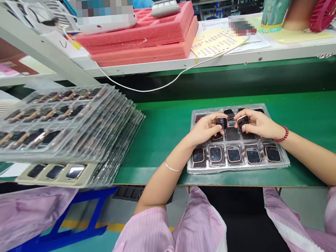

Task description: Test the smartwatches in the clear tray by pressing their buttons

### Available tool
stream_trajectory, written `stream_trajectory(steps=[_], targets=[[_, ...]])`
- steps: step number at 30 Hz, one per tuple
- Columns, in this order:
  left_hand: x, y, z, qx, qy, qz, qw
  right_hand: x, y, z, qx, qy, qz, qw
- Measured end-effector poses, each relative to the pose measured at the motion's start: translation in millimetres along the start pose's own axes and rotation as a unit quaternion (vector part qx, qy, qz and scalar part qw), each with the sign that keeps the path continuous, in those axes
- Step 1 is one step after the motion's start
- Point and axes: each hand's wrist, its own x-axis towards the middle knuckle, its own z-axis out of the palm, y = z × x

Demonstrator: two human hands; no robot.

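Observation:
Between the thumb and fingers of my left hand (204, 130) is a smartwatch body (221, 122) with a dark face and gold-coloured rim. My right hand (258, 123) pinches a second smartwatch body (243, 121), tilted a little. Both hands are over a clear plastic tray (238, 168) on the green table. Its front row holds several more watch bodies, one of them a gold-rimmed piece (234, 154) in the middle. A dark pocket (232, 134) lies between my hands. Parts of the middle and back rows are hidden under my fingers.
To the left, a leaning stack of clear trays (118, 126) filled with watch parts reaches the table edge. A beige tray (82, 182) sticks out beneath it. Above the table runs a white shelf (157, 67) with red foam blocks (138, 46); a white cable (153, 90) droops from it.

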Motion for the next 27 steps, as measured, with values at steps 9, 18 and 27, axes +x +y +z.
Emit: stream_trajectory(steps=[9,18,27], targets=[[0.0,0.2,-0.3,0.003,0.002,-0.007,1.0,-0.2,0.7,0.6,0.01,0.012,0.017,1.0],[-0.7,-0.2,-1.4,-0.001,-0.011,0.005,1.0,-1.6,-0.5,1.1,0.028,0.016,0.03,0.999],[-0.7,0.7,-0.1,0.005,-0.013,0.007,1.0,-1.4,-0.5,1.5,0.03,0.021,0.036,0.999]])
